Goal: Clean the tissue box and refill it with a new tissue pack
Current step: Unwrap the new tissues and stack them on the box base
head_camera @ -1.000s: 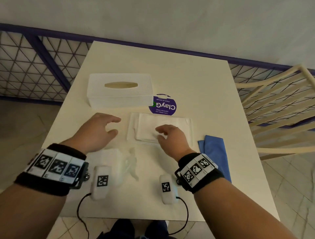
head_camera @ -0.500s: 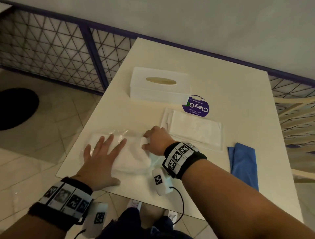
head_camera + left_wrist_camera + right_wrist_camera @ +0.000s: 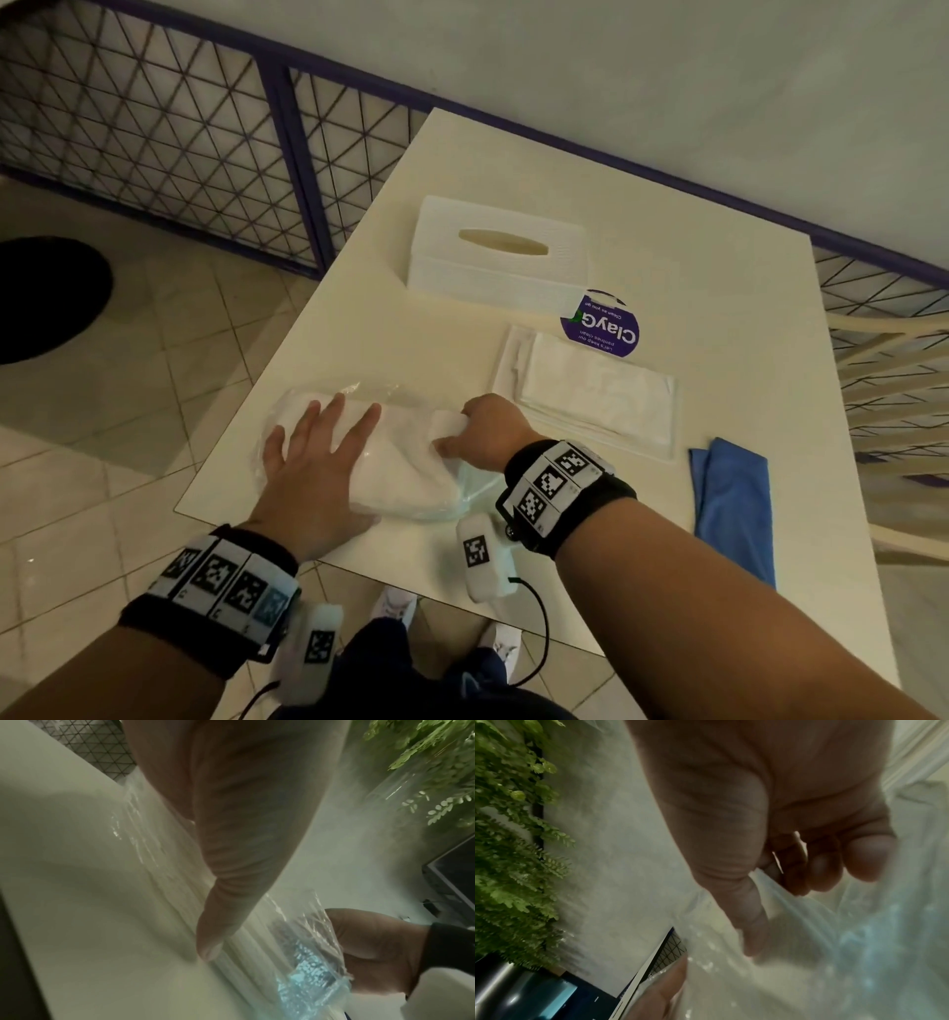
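A new tissue pack (image 3: 405,462) in clear plastic wrap lies at the table's near left corner. My left hand (image 3: 313,452) presses flat on it with straight, spread fingers. My right hand (image 3: 482,431) pinches the tissues at the pack's right end, thumb and curled fingers on the white paper and wrap (image 3: 808,923). In the left wrist view my left thumb (image 3: 213,943) rests on the wrapped stack (image 3: 257,953). The white tissue box (image 3: 498,257) with its oval slot stands farther back. A flat stack of loose white tissues (image 3: 590,390) lies in front of it.
A blue cloth (image 3: 734,498) lies near the table's right front edge. A round purple sticker (image 3: 601,326) sits beside the box. The cream table (image 3: 616,195) abuts a purple mesh fence (image 3: 154,128). A cream chair (image 3: 893,360) stands right. The floor is tiled.
Both hands left the loose tissue stack and went to the wrapped pack at the near left; the left now presses on it, the right pinches its end. My head turned left.
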